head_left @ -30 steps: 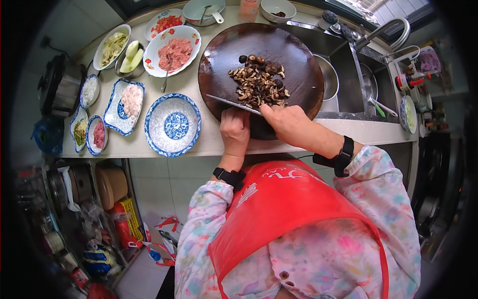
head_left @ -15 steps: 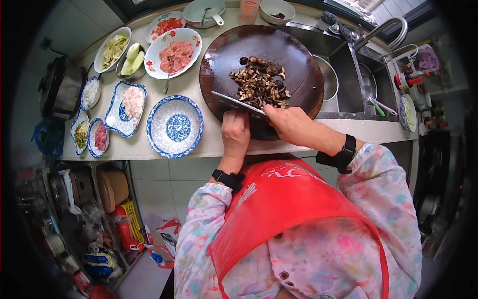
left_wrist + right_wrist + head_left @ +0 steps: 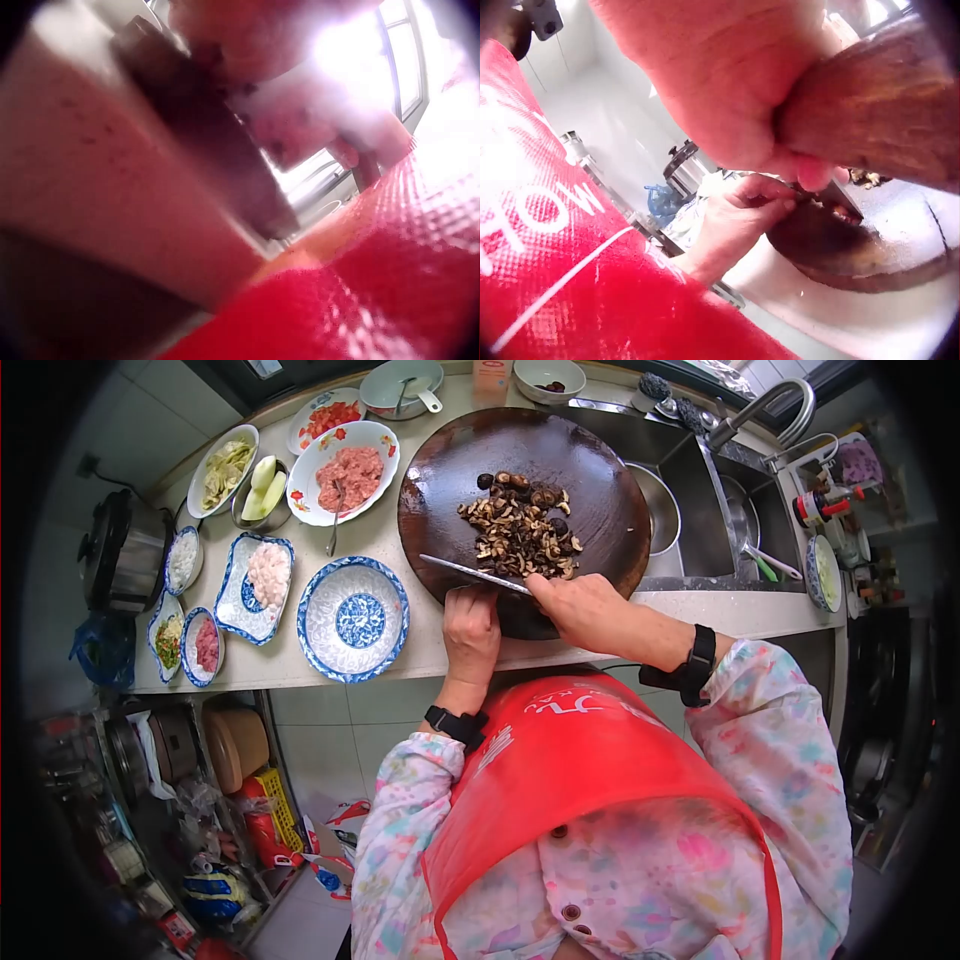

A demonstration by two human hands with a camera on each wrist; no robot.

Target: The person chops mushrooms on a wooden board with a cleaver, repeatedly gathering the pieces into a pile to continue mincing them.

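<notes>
Item, left of the round board [image 3: 615,510]: flowered bowl [image 3: 306,473] of minced meat [image 3: 350,478]; nearer me, blue-and-white bowl [image 3: 354,618], on the surface [image 3: 427,645]. Item, at the board's near rim: my left hand [image 3: 471,640], fingers curled; whether its grip pinches anything, I cannot tell. Item, on the board: chopped mushrooms [image 3: 520,530], beyond the knife [image 3: 470,571]. Item, at the board's near right: my right hand [image 3: 590,615], closed round the knife's wooden handle [image 3: 877,97]. Item, right of the board: sink [image 3: 692,510].
</notes>
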